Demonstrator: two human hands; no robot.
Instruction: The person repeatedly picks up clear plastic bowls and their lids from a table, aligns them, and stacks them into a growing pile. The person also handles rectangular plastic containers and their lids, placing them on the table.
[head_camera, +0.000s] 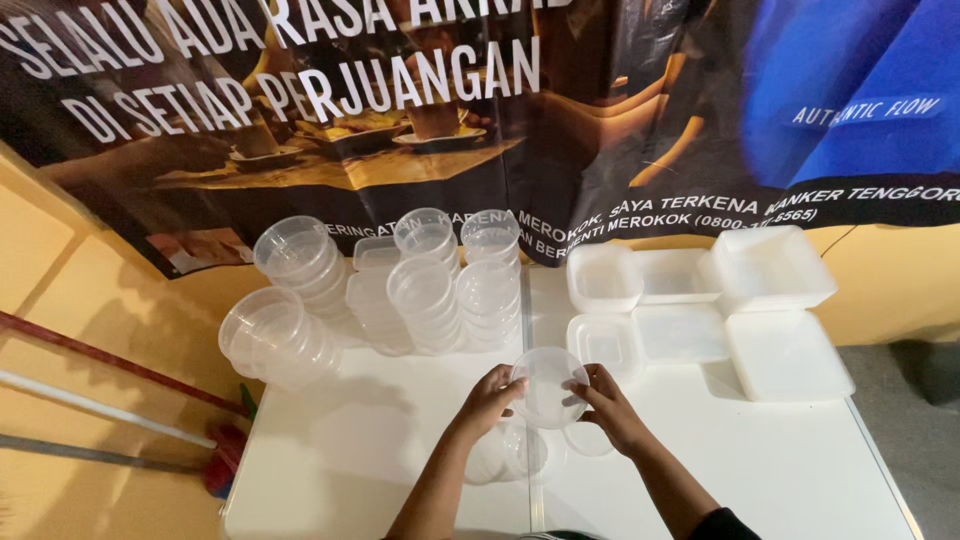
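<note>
At the far left I see long handles (110, 385) lying slantwise on the yellow floor beside the white bench (340, 470). On the bench's left half stand stacks of clear round containers (425, 290): I count about seven, two of them tipped over on their sides with mouths facing me, the rest upright, though the nested cups in each are too many and too clear to count.

My left hand (487, 400) grips the left rim of a clear round lid (547, 387), fingers curled over its edge. The lid sits squarely between both hands, tilted up toward me, held above the bench; being round it has no long axis, and neither hand is nearer, since both touch it. Just below it, on the bench, lie more clear round pieces (510, 452), perhaps two or three; I cannot tell exactly.

My right hand (610, 405) pinches the lid's right rim in the same way.

Further right lie white square containers and lids (690, 310): I count six, in two rows of three, close together. A dark printed banner (480, 110) hangs behind everything.
</note>
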